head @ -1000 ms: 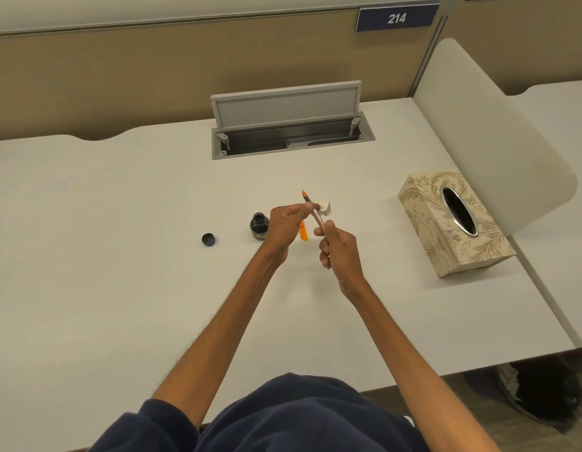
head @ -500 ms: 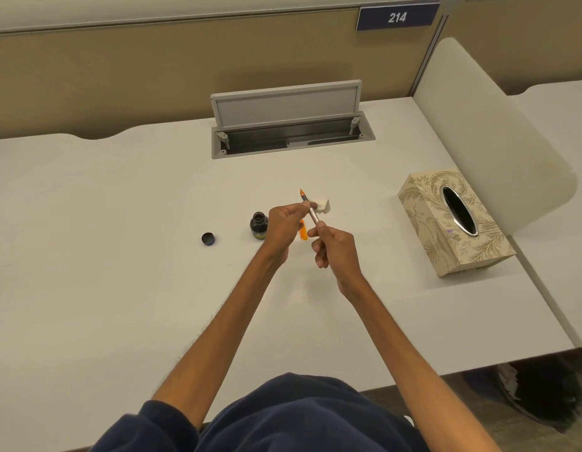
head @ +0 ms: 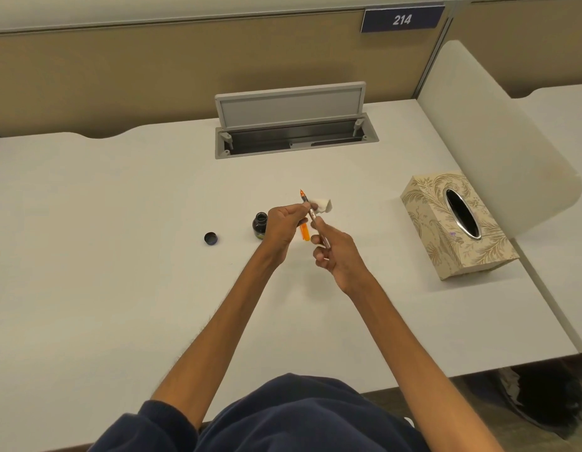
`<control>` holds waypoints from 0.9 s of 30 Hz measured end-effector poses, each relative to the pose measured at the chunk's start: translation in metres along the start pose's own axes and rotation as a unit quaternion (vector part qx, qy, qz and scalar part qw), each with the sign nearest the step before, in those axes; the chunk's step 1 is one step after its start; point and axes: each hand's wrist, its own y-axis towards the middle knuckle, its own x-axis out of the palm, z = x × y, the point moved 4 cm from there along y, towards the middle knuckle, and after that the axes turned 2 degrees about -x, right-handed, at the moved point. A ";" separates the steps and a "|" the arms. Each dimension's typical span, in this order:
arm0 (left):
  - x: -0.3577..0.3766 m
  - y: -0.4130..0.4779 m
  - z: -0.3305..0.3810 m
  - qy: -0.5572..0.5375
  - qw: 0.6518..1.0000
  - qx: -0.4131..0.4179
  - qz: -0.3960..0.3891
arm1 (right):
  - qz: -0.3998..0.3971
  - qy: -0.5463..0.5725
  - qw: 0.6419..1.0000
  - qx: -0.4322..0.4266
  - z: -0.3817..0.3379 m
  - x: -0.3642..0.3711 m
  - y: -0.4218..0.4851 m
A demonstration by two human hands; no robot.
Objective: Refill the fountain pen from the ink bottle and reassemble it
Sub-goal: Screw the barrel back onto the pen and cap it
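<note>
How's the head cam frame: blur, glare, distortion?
Head view: even, diffuse light, only a faint shadow beside the tissue box, small highlight on its metal rim; no glare on the desk; wide-angle bowing along the partition top; left hand and right hand sharp, pen tiny, nib detail unreadable.

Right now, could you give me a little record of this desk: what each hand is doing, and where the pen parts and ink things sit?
left hand: grips the pen near its orange nib
right hand: pinches the pen's metal rear end
ink bottle: open, upright, just left of the left hand
bottle cap: off, on the desk further left
orange barrel: apart from the pen, below the hands
tissue scrap: beside the nib
tissue box: right side of desk
</note>
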 end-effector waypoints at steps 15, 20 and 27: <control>0.004 -0.001 0.001 -0.040 0.999 -0.014 -0.017 | -0.042 0.068 0.995 0.054 -0.003 0.003 -0.001; 0.006 -0.007 0.001 -0.040 0.999 -0.027 -0.009 | -0.056 0.085 0.993 0.059 -0.002 0.004 0.002; 0.000 -0.010 -0.001 0.021 0.998 -0.036 -0.049 | -0.033 0.071 0.996 0.034 0.005 0.001 0.005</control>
